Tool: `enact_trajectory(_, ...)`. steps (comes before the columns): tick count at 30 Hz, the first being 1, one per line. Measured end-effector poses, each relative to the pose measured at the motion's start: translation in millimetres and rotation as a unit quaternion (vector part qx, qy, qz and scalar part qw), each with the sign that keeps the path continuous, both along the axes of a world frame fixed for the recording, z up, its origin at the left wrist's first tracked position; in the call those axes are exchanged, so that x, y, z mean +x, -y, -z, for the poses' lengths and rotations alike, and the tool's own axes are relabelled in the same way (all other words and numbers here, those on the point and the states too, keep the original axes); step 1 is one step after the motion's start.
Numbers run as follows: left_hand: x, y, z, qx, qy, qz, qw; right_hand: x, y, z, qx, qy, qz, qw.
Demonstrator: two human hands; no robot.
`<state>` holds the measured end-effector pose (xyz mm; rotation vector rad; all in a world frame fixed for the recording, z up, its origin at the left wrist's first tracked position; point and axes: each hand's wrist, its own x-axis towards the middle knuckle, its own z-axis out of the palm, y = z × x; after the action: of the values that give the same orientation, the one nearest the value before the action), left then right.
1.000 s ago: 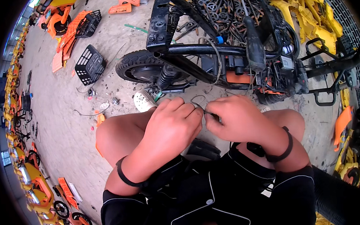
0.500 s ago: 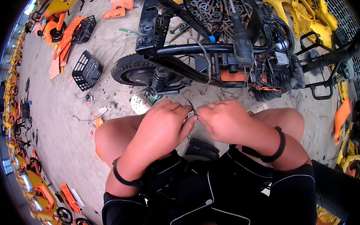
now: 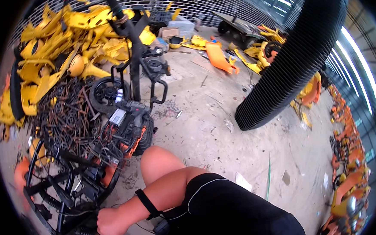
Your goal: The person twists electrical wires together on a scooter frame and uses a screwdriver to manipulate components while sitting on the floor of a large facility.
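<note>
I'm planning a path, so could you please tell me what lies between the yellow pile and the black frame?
A heap of rusty metal parts lies between the yellow pile and the black frame, as the head view shows.

Yellow plastic panels (image 3: 98,18) crowd the pale grey floor (image 3: 250,150) at its far left corner, against a wall (image 3: 181,2) in a dark-and-white brick pattern. Nearer the left edge, rust-brown and black metal parts (image 3: 69,112) lie by a black vehicle frame (image 3: 76,158) with an orange cover (image 3: 109,175) among its bars. A bright orange panel (image 3: 219,57) colours the floor's far side. A ribbed hose (image 3: 290,64) (solid black) slants above; orange and yellow machines (image 3: 352,204) line the right edge. Pale piping (image 3: 204,183) trims the person's black clothing (image 3: 245,211).
</note>
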<state>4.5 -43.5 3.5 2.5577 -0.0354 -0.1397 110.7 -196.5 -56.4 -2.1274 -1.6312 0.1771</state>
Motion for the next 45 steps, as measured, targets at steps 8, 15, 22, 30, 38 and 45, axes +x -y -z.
enact_trajectory(8,2.8,13.8,-18.7,0.074,0.083,0.068,0.992,18.8,0.9,-7.7,-0.068,-0.114,-0.077,0.988)
enact_trajectory(15,-2.6,14.1,-17.0,0.053,0.061,0.111,0.990,23.0,-4.1,-2.2,-0.120,-0.202,-0.148,0.961)
enact_trajectory(22,-5.4,20.4,-2.9,0.014,0.110,0.151,0.982,28.6,13.6,-6.4,-0.080,-0.176,-0.194,0.962)
enact_trajectory(30,-16.0,-3.2,25.9,-0.178,0.029,-0.004,0.984,18.3,15.2,-38.2,-0.015,-0.142,-0.192,0.971)
enact_trajectory(38,-23.9,1.7,28.6,-0.235,0.084,0.036,0.968,0.0,30.2,-33.6,0.034,-0.105,-0.180,0.978)
enact_trajectory(45,-22.2,3.8,14.7,-0.242,0.089,0.058,0.964,6.6,33.0,-43.3,0.079,-0.154,-0.221,0.960)
